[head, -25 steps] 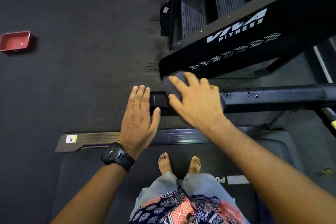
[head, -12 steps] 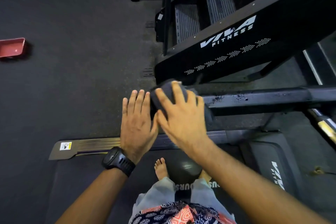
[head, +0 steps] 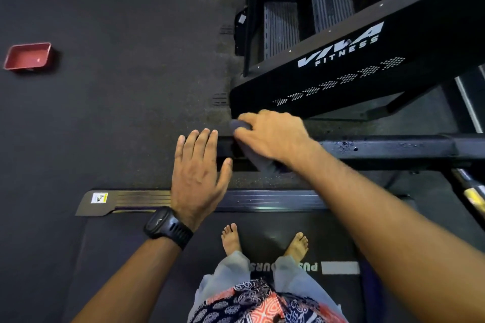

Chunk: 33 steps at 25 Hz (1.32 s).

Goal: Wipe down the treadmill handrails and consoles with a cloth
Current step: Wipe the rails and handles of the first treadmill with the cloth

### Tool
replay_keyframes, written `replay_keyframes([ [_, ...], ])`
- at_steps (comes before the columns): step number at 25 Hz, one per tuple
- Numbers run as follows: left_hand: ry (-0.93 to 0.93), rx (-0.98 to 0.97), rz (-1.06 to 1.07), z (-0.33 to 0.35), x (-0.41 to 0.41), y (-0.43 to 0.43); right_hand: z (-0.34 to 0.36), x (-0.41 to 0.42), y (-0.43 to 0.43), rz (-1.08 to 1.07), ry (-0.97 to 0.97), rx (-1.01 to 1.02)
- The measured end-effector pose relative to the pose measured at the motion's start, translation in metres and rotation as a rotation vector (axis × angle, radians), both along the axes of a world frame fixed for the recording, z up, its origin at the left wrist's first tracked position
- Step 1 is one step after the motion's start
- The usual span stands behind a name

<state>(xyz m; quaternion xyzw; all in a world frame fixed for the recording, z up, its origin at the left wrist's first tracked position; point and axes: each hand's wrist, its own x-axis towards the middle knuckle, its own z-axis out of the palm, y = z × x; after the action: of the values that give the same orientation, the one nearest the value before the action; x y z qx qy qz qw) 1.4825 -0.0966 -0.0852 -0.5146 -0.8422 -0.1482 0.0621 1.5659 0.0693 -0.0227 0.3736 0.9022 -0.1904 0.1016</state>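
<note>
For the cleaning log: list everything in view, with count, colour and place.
handrail: one, black, running right from the hands
cloth: one, grey, on the handrail's left end
stair machine: one, black, white lettering, beyond the handrail
treadmill belt: one, black, underfoot
side rail: one, dark, along the belt's far edge
tray: one, red, on the floor, far left
watch: one, black, left wrist
feet: two, bare, on the belt
left hand: one, open, beside the handrail's end
right hand: one, gripping the cloth

Soft cloth [head: 258, 159], matt handrail [head: 393, 146] (wet-speckled) — rough floor [head: 131, 92]
</note>
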Motion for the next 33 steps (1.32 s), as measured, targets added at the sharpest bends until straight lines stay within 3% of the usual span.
replay_keyframes([
  [2,-0.007,-0.001,-0.029,0.000,0.006,0.003,-0.005,0.014,-0.002,-0.101,-0.067,0.094],
  [4,-0.034,0.032,-0.055,-0.002,0.007,0.006,-0.002,0.016,-0.039,0.047,-0.015,0.255],
  [6,-0.047,0.062,-0.066,-0.003,0.004,0.005,0.000,0.002,-0.032,0.175,0.025,0.141],
  [8,-0.019,0.039,-0.055,-0.002,0.004,0.006,0.005,-0.011,0.013,0.022,-0.088,-0.111],
  [9,-0.012,0.020,-0.050,-0.002,0.006,0.006,0.005,-0.007,0.019,-0.038,-0.134,-0.118],
  [11,-0.014,0.015,-0.052,-0.002,0.009,0.006,0.000,0.016,-0.003,-0.046,-0.110,0.084],
  [13,-0.013,0.030,-0.056,-0.003,0.010,0.008,0.001,0.020,-0.039,0.108,0.027,0.200],
  [15,-0.003,0.036,-0.045,-0.003,0.009,0.009,0.001,0.007,-0.010,0.168,0.016,0.061],
  [17,0.011,0.019,-0.032,-0.002,0.012,0.010,-0.002,-0.001,0.032,0.009,-0.129,-0.110],
  [19,0.001,0.005,-0.034,-0.001,0.015,0.010,-0.009,0.016,0.024,-0.057,-0.158,-0.009],
  [21,-0.002,-0.001,-0.043,-0.001,0.015,0.011,-0.004,0.020,-0.016,0.066,0.011,0.146],
  [23,0.004,-0.002,-0.033,-0.001,0.015,0.013,-0.003,0.011,-0.004,0.167,0.037,0.063],
  [24,0.009,-0.002,-0.028,-0.001,0.016,0.014,0.000,0.006,0.021,0.076,-0.050,-0.080],
  [26,0.010,-0.012,-0.044,0.000,0.020,0.016,-0.001,0.013,0.036,-0.094,-0.148,-0.101],
  [29,0.009,-0.016,-0.075,0.000,0.022,0.019,-0.006,0.037,-0.024,-0.016,-0.041,0.244],
  [31,0.006,-0.011,-0.072,0.000,0.022,0.020,-0.006,0.035,-0.025,0.123,0.032,0.205],
  [33,0.011,-0.016,-0.048,0.001,0.023,0.020,-0.003,0.035,0.012,-0.055,0.001,0.063],
])
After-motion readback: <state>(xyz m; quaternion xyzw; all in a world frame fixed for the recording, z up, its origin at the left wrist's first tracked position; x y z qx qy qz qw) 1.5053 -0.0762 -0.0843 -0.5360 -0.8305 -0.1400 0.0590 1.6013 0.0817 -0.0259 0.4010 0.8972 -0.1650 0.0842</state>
